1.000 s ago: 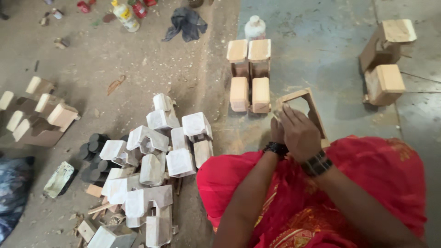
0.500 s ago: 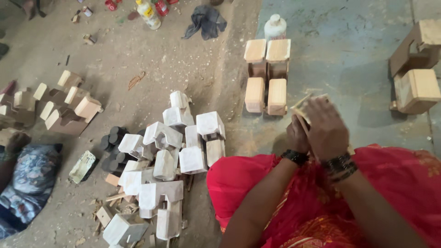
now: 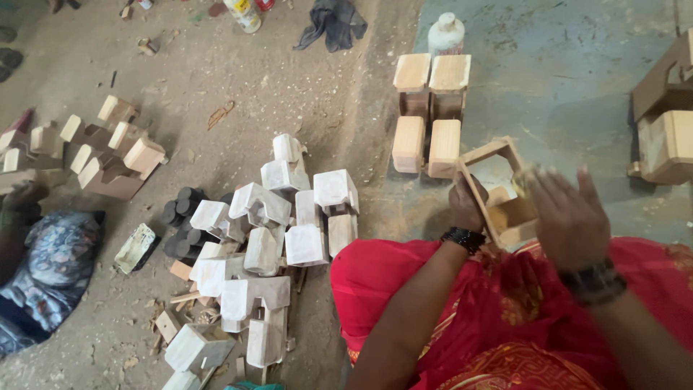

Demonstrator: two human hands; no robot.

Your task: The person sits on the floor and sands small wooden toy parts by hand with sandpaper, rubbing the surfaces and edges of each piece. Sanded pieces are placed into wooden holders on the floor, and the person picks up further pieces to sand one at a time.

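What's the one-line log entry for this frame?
left hand: grips wooden frame piece | right hand: rubbing its top, blurred | pale wooden pieces heaped at left | floor

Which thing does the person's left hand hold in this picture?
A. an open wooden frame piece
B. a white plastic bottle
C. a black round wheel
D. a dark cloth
A: the left hand grips the side of the open wooden frame piece above the red cloth on the lap, while the right hand is on its other side.

Garment: bright red cloth (image 3: 505, 310) with orange-gold printed pattern, draped over the lap.
Left wrist: black beaded bracelet (image 3: 464, 238).
Right wrist: dark bangle (image 3: 593, 280).
Forearms: unsleeved.
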